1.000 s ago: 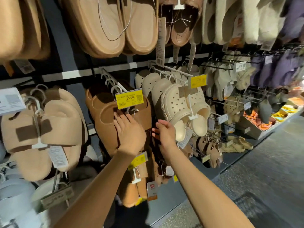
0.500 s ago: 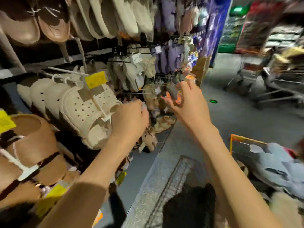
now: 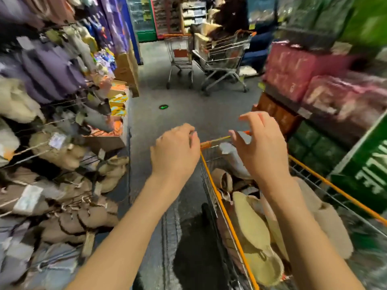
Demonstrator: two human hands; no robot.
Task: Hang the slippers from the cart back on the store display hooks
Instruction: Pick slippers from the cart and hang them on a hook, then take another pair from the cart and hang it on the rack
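Both hands are raised over the near end of the orange-rimmed shopping cart (image 3: 228,218), which serves as the landmark here. The left hand (image 3: 174,150) hangs just left of the cart's front left corner, its fingers curled loosely inward and holding nothing that can be made out; motion blur hides the fingertips. The right hand (image 3: 258,145) is above the cart's front rim, fingers (image 3: 251,117) spread and bent as if around empty air, thumb apart from the rest, touching nothing. Inside the cart lies a heap of slippers: a tan woven pair (image 3: 254,237) against the cart's left wall, long axis running roughly along the cart's length with one end toward the camera; a pale beige fluffy slipper (image 3: 328,225) toward the cart's right side, lying lengthwise too; and a brown slipper (image 3: 225,181) nearer the cart's front, its opening facing up. Which end of each is the toe cannot be told through the blur. To the left of the cart, across a strip of grey floor (image 3: 159,126), stands the display rack (image 3: 62,155) hung with beige, brown and purple slippers on wire hooks. Beyond the cart, further down the aisle, two other shopping carts (image 3: 209,57) stand side by side.
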